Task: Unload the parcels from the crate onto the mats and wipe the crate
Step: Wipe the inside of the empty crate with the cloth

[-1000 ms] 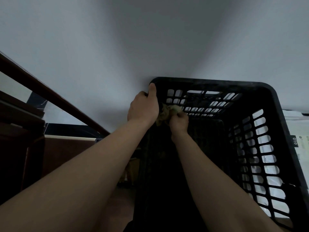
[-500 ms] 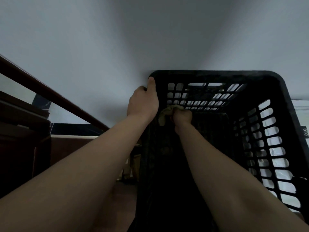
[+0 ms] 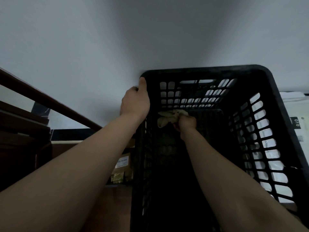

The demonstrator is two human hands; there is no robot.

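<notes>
Wiping under way: from my remote seat I see both forearms reaching forward into the black crate [image 3: 275, 101], which shows no load in what I can make out of its dark inside. A labelled box [image 3: 122, 162] sits low beside its left side. My right hand [image 3: 185, 123] is fisted around a pale cloth [image 3: 168, 118] pressed low against the far end, the rag trailing to its left. A second ago that fist worked right beside the far left corner; it has since slid down and toward the middle, away from the other hand, so I judge the corner done and the stroke moving on across the far end. My left hand [image 3: 135, 102] stays clamped over the rim at the far left corner, steadying the crate. A white parcel [image 3: 299, 106] lies outside, by the right side, against the wall.
</notes>
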